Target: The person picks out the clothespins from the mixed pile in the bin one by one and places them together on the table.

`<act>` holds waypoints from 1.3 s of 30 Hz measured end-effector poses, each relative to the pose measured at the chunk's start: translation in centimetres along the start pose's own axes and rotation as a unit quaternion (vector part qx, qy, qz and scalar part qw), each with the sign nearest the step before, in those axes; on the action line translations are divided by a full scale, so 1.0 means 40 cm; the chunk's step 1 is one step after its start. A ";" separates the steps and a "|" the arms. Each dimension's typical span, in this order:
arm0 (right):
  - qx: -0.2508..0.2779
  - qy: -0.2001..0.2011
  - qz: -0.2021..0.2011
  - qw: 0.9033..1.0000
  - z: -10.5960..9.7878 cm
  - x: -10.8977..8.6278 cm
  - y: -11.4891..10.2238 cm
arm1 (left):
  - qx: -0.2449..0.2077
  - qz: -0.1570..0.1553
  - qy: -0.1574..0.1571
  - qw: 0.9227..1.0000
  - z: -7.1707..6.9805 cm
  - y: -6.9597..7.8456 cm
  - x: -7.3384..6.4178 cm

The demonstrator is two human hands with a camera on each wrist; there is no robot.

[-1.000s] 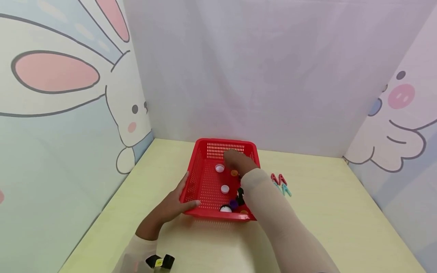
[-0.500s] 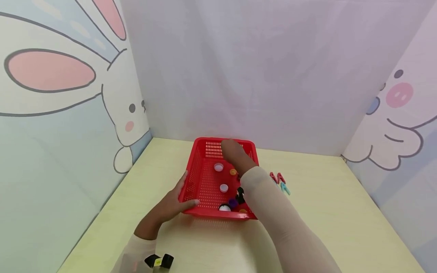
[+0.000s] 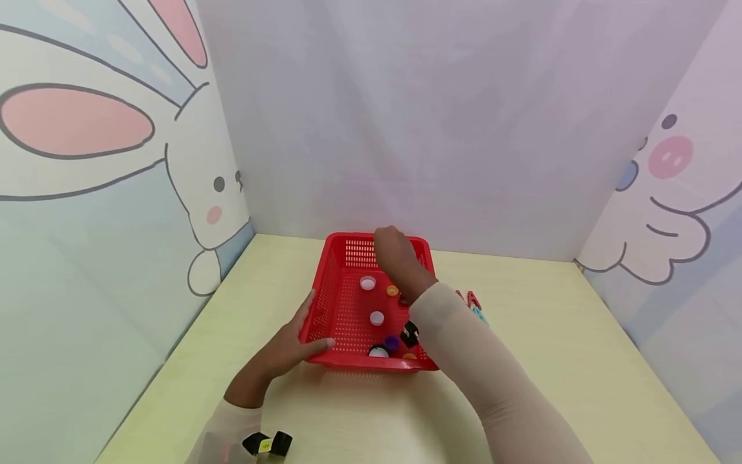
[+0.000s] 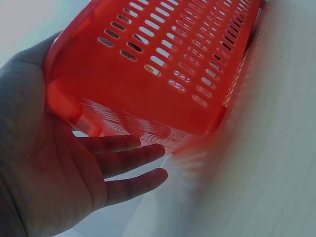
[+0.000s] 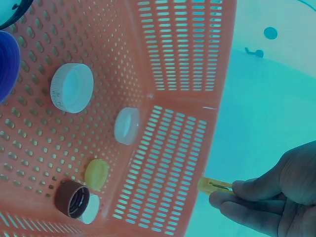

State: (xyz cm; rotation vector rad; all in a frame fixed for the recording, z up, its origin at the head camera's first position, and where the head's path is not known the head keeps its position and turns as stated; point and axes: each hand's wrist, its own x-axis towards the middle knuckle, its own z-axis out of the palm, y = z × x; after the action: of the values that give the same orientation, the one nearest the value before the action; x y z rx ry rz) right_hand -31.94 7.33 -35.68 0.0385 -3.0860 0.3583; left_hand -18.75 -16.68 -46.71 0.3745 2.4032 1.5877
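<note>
A red plastic basket [image 3: 333, 303] stands on the table. My left hand [image 3: 284, 351] rests against its near left corner, the thumb over the front rim; in the left wrist view several fingers [image 4: 131, 187] extend straight along the outside. At the far rim is my right hand [image 3: 397, 254]. Between its thumb and fingers it pinches a yellow clothespin [image 5: 212, 186], whose tip meets the basket's rim in the right wrist view. The head view hides that clothespin behind the hand.
Bottle caps lie in the basket: white caps [image 3: 377, 318], an orange cap [image 3: 392, 290], a purple cap [image 3: 391, 343], a brown cap [image 5: 71, 199]. Red clothespins [image 3: 473, 299] and teal clothespins [image 3: 479, 314] lie right of it, partly behind the right sleeve [image 3: 464, 341]. A curtain [image 3: 406, 129] hangs behind.
My right hand has risen from over the basket's inside to its far rim. The left hand keeps its place on the corner. The head view has shifted slightly.
</note>
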 end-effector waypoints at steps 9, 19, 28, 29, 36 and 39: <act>-0.051 0.012 -0.079 0.995 -0.038 -0.044 -0.018 | -0.005 0.003 -0.001 1.000 -0.005 -0.006 0.001; -0.029 -0.007 -0.108 0.994 -0.092 -0.100 -0.009 | -0.008 0.015 -0.006 1.000 -0.008 -0.012 0.002; -0.062 -0.020 -0.145 0.987 -0.127 -0.154 0.020 | -0.002 0.011 -0.002 1.000 -0.008 -0.013 -0.002; -0.074 -0.015 -0.150 0.986 -0.130 -0.162 0.026 | -0.002 0.011 -0.001 1.000 -0.008 -0.012 -0.002; -0.124 0.015 -0.157 0.980 -0.139 -0.219 0.067 | -0.008 0.004 0.001 1.000 -0.008 -0.006 -0.005; -0.128 0.030 -0.155 0.979 -0.138 -0.242 0.091 | -0.011 0.005 -0.001 1.000 -0.007 -0.007 -0.004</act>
State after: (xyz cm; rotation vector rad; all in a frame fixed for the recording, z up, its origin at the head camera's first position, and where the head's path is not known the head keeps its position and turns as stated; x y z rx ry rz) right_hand -22.21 12.34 -31.50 0.4835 -2.9700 -0.0500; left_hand -18.71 -17.07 -46.84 0.3845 2.3841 1.6147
